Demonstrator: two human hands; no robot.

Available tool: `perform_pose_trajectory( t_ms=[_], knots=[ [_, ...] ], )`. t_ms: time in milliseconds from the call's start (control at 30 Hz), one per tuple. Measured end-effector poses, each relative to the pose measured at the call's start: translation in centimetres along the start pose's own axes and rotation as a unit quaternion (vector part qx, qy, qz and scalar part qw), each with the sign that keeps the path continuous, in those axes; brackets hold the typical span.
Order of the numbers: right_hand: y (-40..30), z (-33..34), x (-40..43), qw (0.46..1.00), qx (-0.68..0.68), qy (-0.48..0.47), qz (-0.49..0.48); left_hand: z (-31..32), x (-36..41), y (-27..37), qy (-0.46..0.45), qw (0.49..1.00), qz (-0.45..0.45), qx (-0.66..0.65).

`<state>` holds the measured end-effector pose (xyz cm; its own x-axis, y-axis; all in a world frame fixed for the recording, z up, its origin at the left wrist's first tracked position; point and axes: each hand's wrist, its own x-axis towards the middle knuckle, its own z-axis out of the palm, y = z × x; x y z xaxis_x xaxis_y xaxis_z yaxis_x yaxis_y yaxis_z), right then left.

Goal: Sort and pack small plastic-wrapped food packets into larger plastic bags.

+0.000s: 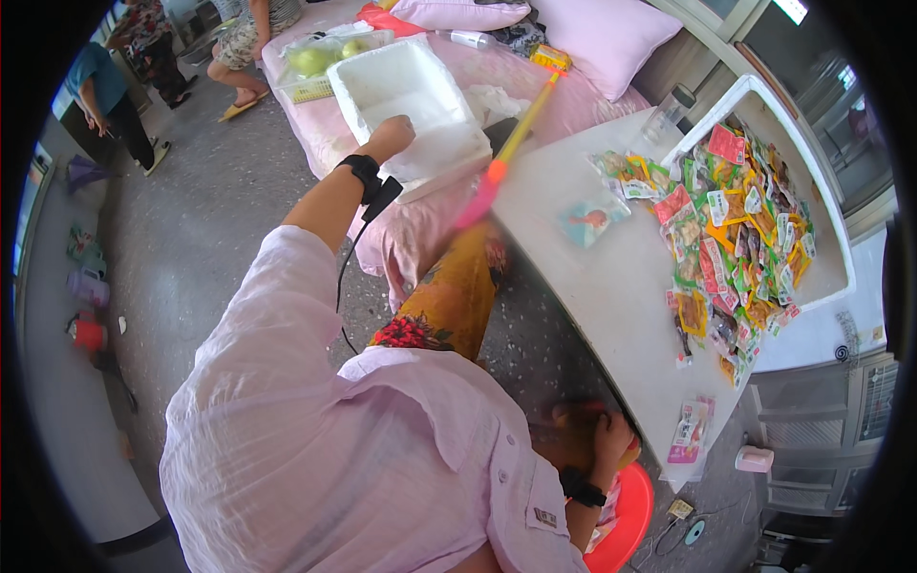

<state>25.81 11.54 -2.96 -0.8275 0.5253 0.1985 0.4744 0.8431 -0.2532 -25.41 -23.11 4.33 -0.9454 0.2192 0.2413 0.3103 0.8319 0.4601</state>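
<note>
My left hand (392,136) is curled into a fist over the near side of a white foam box (448,93) on the pink-covered bed; no object shows in it. My right hand (612,437) is low by my knee, beside the table edge and above a red plastic basin (634,512) that holds packets; its fingers are curled and partly hidden. On the white table (609,308), many small sealed food packets (731,236) spill from a second, tilted foam box (834,251). A clear bluish bag (591,217) and a pink-white package (689,433) lie apart from them.
A yellow-and-pink plastic stick (526,129) leans across the bed edge. Green fruit in a yellow basket (312,89) and a pink pillow (609,43) are on the bed. A clear jar (670,111) stands at the table's far corner. Several people (107,100) are at the upper left.
</note>
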Motion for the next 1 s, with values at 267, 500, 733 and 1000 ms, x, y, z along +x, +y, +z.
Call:
perform_pose_trajectory(
  t_ms=[267, 500, 733, 1000],
  knots=[
    [-0.5, -0.1, 0.2, 1.0, 0.0, -0.008, -0.006, -2.0, -1.9, 3.3, 0.078, 0.984, -0.012, -0.162],
    [-4.6, -3.2, 2.1, 0.971, 0.234, 0.01, 0.052, 0.7, -10.0, 10.4, 0.011, 0.928, 0.105, -0.358],
    [-11.7, -3.9, 6.3, 0.813, 0.55, -0.139, 0.134, 4.9, -19.2, 15.1, -0.154, 0.864, 0.203, -0.434],
    [-16.6, 1.2, 8.8, 0.598, 0.757, -0.161, 0.209, 7.8, -23.0, 17.9, -0.219, 0.846, 0.292, -0.388]
  ],
)
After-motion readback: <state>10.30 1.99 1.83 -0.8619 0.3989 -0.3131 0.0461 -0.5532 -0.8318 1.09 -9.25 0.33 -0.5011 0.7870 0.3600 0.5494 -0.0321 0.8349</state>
